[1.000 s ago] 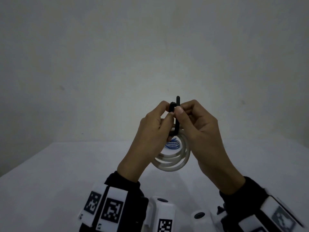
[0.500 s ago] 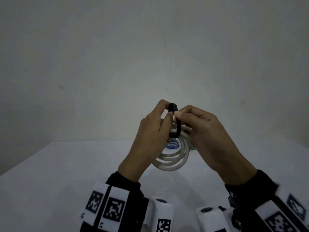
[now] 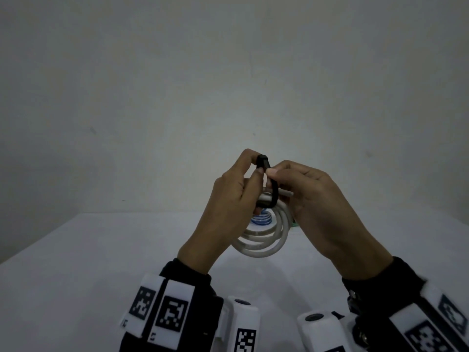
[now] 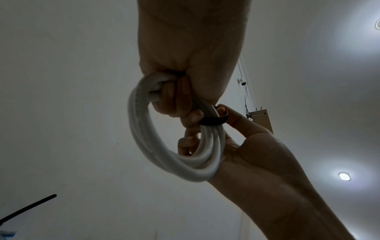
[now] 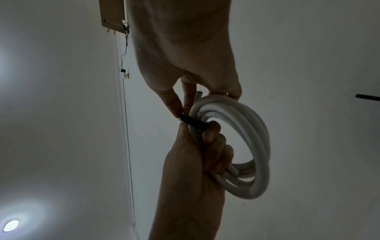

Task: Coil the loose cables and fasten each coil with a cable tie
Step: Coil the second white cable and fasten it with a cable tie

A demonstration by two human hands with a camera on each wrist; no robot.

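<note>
Now the left hand point(image 3: 228, 199) pinches the black cable tie point(image 3: 270, 189) head and grips the white cable coil point(image 3: 264, 240) above the surface point(image 3: 101, 262), right hand point(image 3: 317, 199) fingers pinching the strap, which wants a steady, straight pull to cinch snugly.

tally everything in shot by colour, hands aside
white: 1, the coiled cable
black: 1, the cable tie looped round it
blue: 1, a small coil on the table, seen through the white loops
total: 3
</note>
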